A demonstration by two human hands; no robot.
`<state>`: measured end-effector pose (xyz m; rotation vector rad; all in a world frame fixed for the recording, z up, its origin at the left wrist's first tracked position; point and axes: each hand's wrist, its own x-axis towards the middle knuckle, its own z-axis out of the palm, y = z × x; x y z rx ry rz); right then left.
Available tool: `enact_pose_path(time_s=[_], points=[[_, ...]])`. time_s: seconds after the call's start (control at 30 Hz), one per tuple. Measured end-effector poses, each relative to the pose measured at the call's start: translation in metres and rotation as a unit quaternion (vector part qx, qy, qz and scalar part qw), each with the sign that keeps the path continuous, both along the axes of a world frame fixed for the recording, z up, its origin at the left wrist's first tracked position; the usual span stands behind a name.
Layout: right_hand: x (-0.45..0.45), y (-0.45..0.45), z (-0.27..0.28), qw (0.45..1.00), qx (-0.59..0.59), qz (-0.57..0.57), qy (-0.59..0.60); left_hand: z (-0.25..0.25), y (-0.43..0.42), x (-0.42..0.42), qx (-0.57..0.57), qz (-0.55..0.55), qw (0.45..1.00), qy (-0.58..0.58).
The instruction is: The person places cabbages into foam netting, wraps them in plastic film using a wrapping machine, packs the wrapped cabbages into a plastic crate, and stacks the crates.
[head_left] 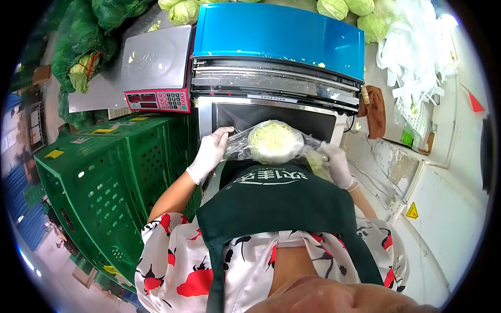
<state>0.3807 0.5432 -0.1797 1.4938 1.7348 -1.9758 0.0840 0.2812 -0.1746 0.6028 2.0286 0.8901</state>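
Observation:
A pale green cabbage lies under clear plastic film close to the apron, over the near edge of the wrapping machine's dark plate. My left hand, in a white glove, pinches the film to the left of the cabbage. On the other side, my gloved right hand has its fingers closed on the film's right end. Film is gathered tight between both hands and the cabbage. Behind the plate stands the machine's blue cover, with rollers in front of it.
A red scale with a metal top stands left of the machine. Green crates are stacked at the left, below green net sacks. More cabbages, white bags and a brown cloth lie farther back.

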Motion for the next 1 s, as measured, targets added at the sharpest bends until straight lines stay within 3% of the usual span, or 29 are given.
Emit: enact_pose_path(time_s=[0.03, 0.07, 0.1, 0.13, 0.17, 0.2, 0.23, 0.3, 0.33, 0.4, 0.43, 0.47, 0.5, 0.57, 0.63, 0.67, 0.7, 0.77, 0.8, 0.87, 0.9, 1.0], points=[[0.011, -0.014, -0.024, 0.998, 0.027, 0.048, -0.022, -0.032, -0.012, 0.008, -0.014, -0.042, 0.998, 0.053], [0.021, -0.028, -0.048, 0.993, 0.055, 0.097, -0.044, -0.079, -0.029, 0.023, 0.007, -0.032, 0.992, -0.121], [0.031, -0.042, -0.072, 0.984, 0.083, 0.144, -0.064, -0.085, -0.024, 0.035, -0.053, -0.154, 0.979, -0.121], [0.020, -0.059, -0.088, 0.983, -0.015, 0.089, -0.160, -0.075, -0.002, 0.046, -0.146, -0.156, 0.955, -0.207], [0.008, -0.071, -0.106, 0.986, -0.052, 0.080, -0.138, -0.088, 0.001, 0.059, -0.055, -0.172, 0.965, -0.190], [-0.007, -0.083, -0.122, 0.987, -0.091, 0.069, -0.114, -0.103, 0.004, 0.070, 0.018, -0.204, 0.969, -0.136], [-0.030, -0.091, -0.134, 0.936, -0.340, -0.073, 0.060, -0.111, 0.009, 0.074, 0.065, -0.254, 0.963, -0.062], [-0.053, -0.099, -0.144, 0.823, -0.496, -0.135, 0.242, -0.106, 0.011, 0.067, 0.014, -0.372, 0.926, 0.067], [-0.070, -0.096, -0.119, 0.861, -0.437, -0.061, 0.254, -0.093, 0.012, 0.058, 0.013, -0.413, 0.902, 0.124], [-0.094, -0.085, -0.066, 0.909, -0.307, 0.086, 0.270, -0.055, 0.029, 0.034, 0.150, -0.374, 0.888, 0.223], [-0.100, -0.076, -0.046, 0.810, -0.493, -0.006, 0.317, -0.030, 0.045, 0.021, 0.216, -0.338, 0.884, 0.241], [-0.107, -0.066, -0.027, 0.676, -0.660, -0.090, 0.316, -0.005, 0.059, 0.008, 0.257, -0.297, 0.882, 0.262], [-0.115, -0.057, -0.028, 0.767, -0.568, -0.011, 0.297, 0.021, 0.071, -0.004, 0.298, -0.254, 0.875, 0.284], [-0.147, -0.041, 0.019, 0.835, -0.446, 0.160, 0.279, 0.073, 0.089, -0.007, 0.355, -0.047, 0.926, 0.122], [-0.160, -0.040, 0.065, 0.871, -0.415, 0.149, 0.215, 0.106, 0.106, 0.002, 0.349, 0.009, 0.929, -0.126], [-0.150, -0.046, 0.046, 0.866, -0.419, 0.084, 0.261, 0.102, 0.116, 0.013, 0.378, -0.042, 0.923, -0.052], [-0.149, -0.052, 0.053, 0.878, -0.353, 0.107, 0.305, 0.127, 0.115, 0.015, 0.284, -0.142, 0.946, -0.063], [-0.147, -0.065, 0.067, 0.893, -0.204, 0.139, 0.377, 0.103, 0.117, 0.020, 0.359, -0.203, 0.909, 0.052], [-0.145, -0.069, 0.065, 0.905, -0.119, 0.146, 0.381, 0.086, 0.110, 0.011, 0.355, -0.283, 0.891, 0.030], [-0.141, -0.059, 0.042, 0.921, 0.008, 0.156, 0.356, 0.070, 0.087, -0.010, 0.287, -0.334, 0.877, -0.192], [-0.131, -0.061, 0.034, 0.979, 0.087, 0.069, 0.173, 0.091, 0.072, -0.026, 0.251, -0.275, 0.828, -0.418], [-0.112, -0.014, 0.010, 0.959, 0.155, -0.050, 0.231, 0.081, 0.021, -0.036, 0.277, -0.089, 0.834, -0.470]])
